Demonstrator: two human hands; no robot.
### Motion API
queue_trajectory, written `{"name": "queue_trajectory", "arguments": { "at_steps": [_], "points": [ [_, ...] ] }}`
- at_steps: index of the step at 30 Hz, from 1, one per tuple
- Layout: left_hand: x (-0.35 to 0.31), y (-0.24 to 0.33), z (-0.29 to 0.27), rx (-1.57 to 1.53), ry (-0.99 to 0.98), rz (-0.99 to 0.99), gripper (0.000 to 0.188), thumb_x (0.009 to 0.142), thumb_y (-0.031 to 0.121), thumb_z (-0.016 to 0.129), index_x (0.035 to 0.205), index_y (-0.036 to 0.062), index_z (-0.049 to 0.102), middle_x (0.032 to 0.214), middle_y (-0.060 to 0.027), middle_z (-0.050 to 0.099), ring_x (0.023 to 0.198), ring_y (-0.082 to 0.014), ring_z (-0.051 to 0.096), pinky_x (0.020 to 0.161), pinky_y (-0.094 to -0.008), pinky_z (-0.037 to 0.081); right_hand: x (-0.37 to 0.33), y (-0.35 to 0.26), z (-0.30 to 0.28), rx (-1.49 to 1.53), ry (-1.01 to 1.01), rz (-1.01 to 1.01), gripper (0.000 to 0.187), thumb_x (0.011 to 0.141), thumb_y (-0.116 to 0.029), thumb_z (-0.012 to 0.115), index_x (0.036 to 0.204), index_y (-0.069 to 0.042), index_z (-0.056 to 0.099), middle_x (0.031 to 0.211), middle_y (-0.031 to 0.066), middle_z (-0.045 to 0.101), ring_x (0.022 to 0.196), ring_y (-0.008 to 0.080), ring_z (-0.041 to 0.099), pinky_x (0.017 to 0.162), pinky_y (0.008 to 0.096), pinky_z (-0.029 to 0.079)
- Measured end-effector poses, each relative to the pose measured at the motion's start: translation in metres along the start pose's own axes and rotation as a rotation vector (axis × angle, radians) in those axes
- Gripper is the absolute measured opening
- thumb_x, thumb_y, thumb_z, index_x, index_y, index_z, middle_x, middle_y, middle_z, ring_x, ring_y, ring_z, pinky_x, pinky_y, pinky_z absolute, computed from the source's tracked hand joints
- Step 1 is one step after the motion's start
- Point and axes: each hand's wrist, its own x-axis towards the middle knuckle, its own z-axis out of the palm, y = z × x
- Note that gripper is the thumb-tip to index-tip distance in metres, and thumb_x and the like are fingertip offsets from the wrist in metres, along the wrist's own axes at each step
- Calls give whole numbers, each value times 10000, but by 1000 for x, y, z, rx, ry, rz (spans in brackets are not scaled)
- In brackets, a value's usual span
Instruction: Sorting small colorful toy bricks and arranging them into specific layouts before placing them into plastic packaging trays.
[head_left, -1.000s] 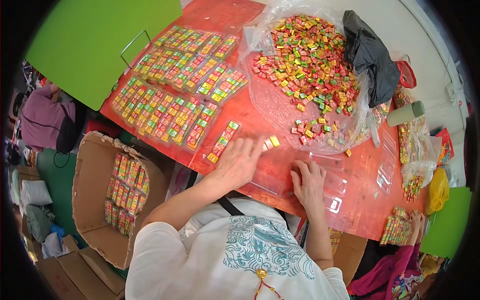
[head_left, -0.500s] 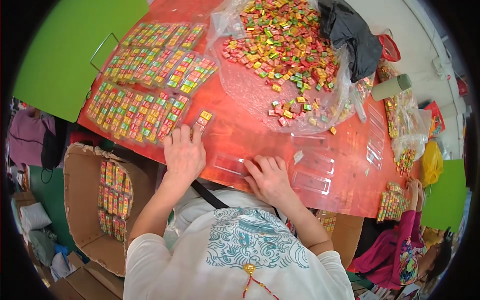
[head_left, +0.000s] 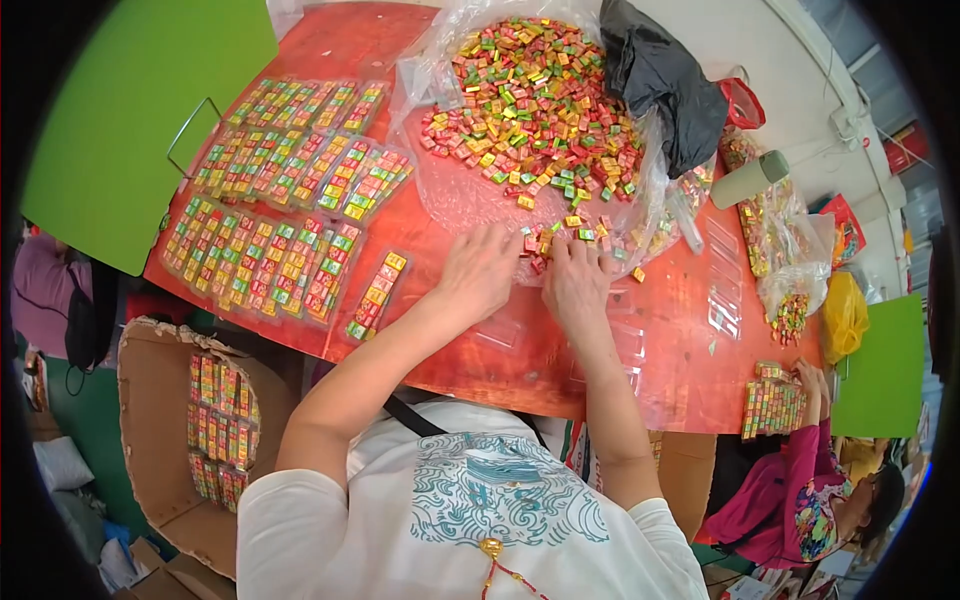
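My left hand (head_left: 482,268) and my right hand (head_left: 580,285) reach forward to the near edge of a heap of small wrapped blocks (head_left: 545,100), coloured red, yellow, green and orange. Between and under my fingertips lies a loose cluster of these blocks (head_left: 537,240). My fingers are apart and bent down onto it; no block shows lifted. Below my left wrist is a clear plastic tray (head_left: 500,332), partly covered by my forearm. Left of that forearm lies one filled tray (head_left: 378,295), its blocks in a single row. Further left, rows of filled trays (head_left: 265,255) lie side by side.
A clear plastic sheet (head_left: 440,185) lies under the heap, with a black bag (head_left: 665,85) behind. More clear trays (head_left: 725,290) and a green bottle (head_left: 750,180) are to the right. A cardboard box (head_left: 160,430) holds filled trays. A co-worker (head_left: 790,480) handles block-filled trays at far right.
Both my hands have moved forward, from the near table edge to the loose blocks. My left hand has left the filled tray, which now lies uncovered. The view has shifted slightly.
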Motion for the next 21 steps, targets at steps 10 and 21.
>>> {"name": "queue_trajectory", "arguments": {
  "at_steps": [10, 21],
  "points": [
    [23, -35, 17, 2, -108, -175, 394, 837, 129, 638, 1218, 50, 576, 1109, -171, 596, 1080, -371, 589, 869, -496, 503, 31, 3, 32, 805, -275, 228, 182, 914, -161, 627, 1071, -89, 685, 969, 130, 658, 942, 327, 644, 814, 480, 464],
    [28, -39, 10, -61, -136, -194, 376, 846, 149, 668, 1211, 106, 589, 1095, -192, 602, 1020, -399, 650, 795, -516, 559, 26, -15, 36, 177, -61, 3, 187, 881, -262, 678, 992, -111, 686, 935, 75, 637, 941, 267, 641, 838, 442, 437]
  ]
}}
